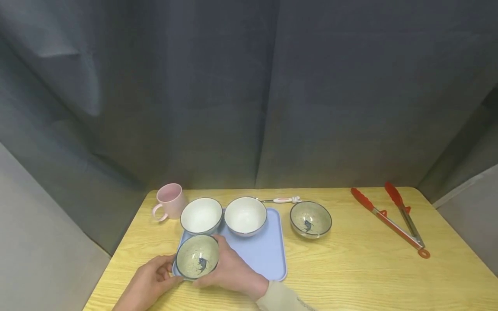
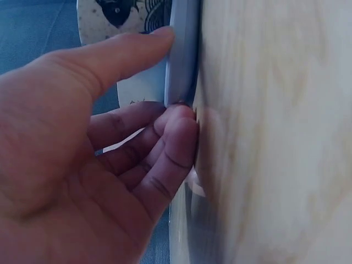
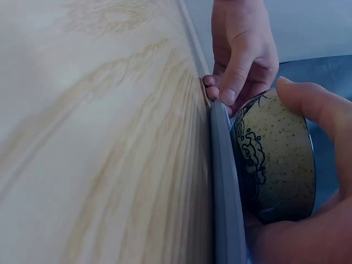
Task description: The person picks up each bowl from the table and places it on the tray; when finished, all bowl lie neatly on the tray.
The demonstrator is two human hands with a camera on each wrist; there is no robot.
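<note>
In the head view, a speckled grey-green bowl with a dark fish inside stands at the front left of the light-blue tray. My right hand grips this bowl from its right side, thumb at the near side and fingers at the far side. At the tray's near left corner, my left hand pinches the rim. The left wrist view shows its thumb against the tray edge and the other fingers curled at the corner. Two white bowls sit along the tray's back.
A pink mug stands at the back left. Right of the tray is another speckled bowl, with a white-and-pink-handled utensil behind it. Red-tipped tongs lie spread at the right. A dark curtain hangs behind the wooden table.
</note>
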